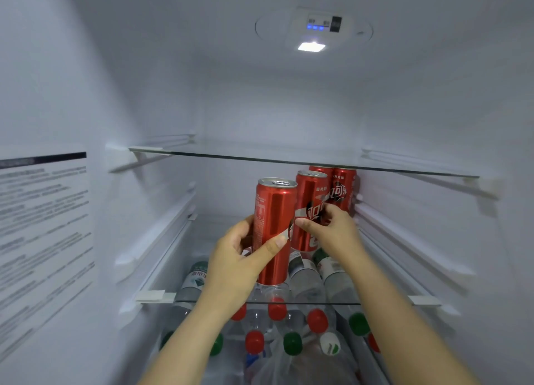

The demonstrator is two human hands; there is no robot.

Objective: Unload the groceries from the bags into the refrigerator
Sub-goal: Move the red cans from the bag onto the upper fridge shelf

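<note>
While both arms reached into the refrigerator (144, 81), the left hand (234, 257) was wrapped round an upright red can (274, 211) at the front of the middle glass shelf (387, 303). The right hand (332, 231) gripped a second can (310, 194) just behind and to the right. Two further cans (344, 188) stood at the rear. Capped bottles (306, 280) lay beneath that shelf.

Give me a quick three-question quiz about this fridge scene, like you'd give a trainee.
1. True or false: the left hand grips the front red can.
2. How many red cans show? A two, B four, C six.
3. Fill in: the bottles lie ___ the lower glass shelf.
Key: 1 true; 2 B; 3 below.
</note>
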